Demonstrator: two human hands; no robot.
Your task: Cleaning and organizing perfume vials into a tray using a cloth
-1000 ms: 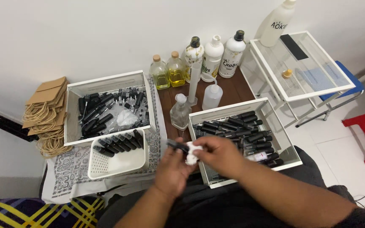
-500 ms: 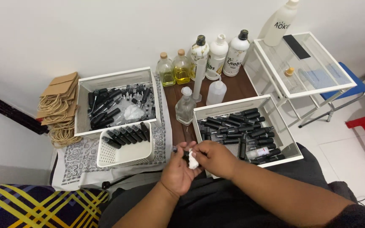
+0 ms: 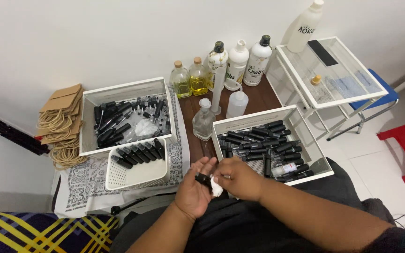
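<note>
The left hand (image 3: 194, 191) lies palm up over the lap, fingers loosely curled, cradling a small black bottle (image 3: 203, 179) across the palm, while the right hand (image 3: 238, 178) comes in from the other side, fingers drawn together and pinching a small wad of white tissue (image 3: 216, 189) against the bottle's end. The bottle is held just below the near edge of the tabletop (image 3: 254, 99), between the small white perforated basket (image 3: 137, 174) with its row of black bottles and the white wire bin (image 3: 325, 165) of more black bottles on the right. To wipe it well, it looks best to keep the bottle pinned by the left thumb and fingers so it cannot roll, and to turn the tissue around the neck rather than drag it lengthwise, with light pressure since the bottle is small and likely slick. Keeping both hands low and close to the body should stop a slip from sending it into the glass bottle (image 3: 203, 121) or the plastic squeeze bottle (image 3: 236, 101) standing nearby. Whether a cap is fitted cannot be told from here.
</note>
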